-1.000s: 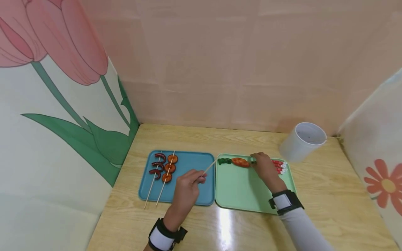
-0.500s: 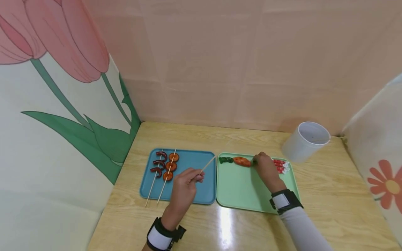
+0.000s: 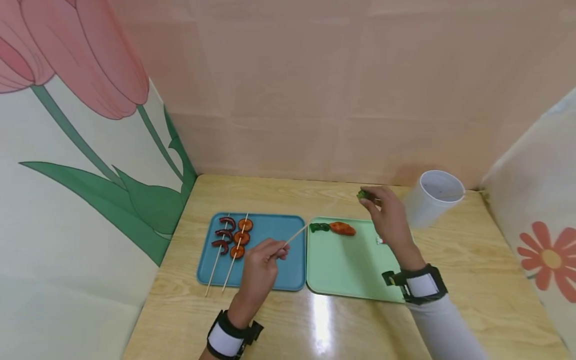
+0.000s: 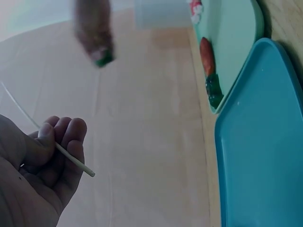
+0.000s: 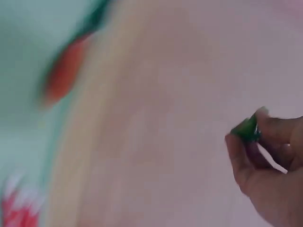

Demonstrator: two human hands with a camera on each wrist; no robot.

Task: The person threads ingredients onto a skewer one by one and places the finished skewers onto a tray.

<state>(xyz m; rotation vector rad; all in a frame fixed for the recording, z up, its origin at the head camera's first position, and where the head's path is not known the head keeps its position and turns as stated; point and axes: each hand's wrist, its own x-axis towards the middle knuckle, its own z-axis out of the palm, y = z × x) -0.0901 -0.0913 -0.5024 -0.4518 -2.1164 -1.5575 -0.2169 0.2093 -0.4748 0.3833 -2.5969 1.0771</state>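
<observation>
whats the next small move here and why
Probably the right hand should bring its green food piece to the tip of the wooden skewer: the left hand holds that skewer with its visible length bare, the piece is pinched but apart from it, and two skewers on the blue tray carry food.

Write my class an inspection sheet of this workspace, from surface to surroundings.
Surface: wooden table, white cup toward the far right.
Job's things: blue tray with two loaded skewers; green tray with an orange piece, a dark green piece and partly hidden red-and-white food.
Clutter: nothing seen.
Hands: left hand pinches a bare stick; right hand pinches a small green piece.
Cables: nothing seen.
Surroundings: pink wall, tulip print at left.
</observation>
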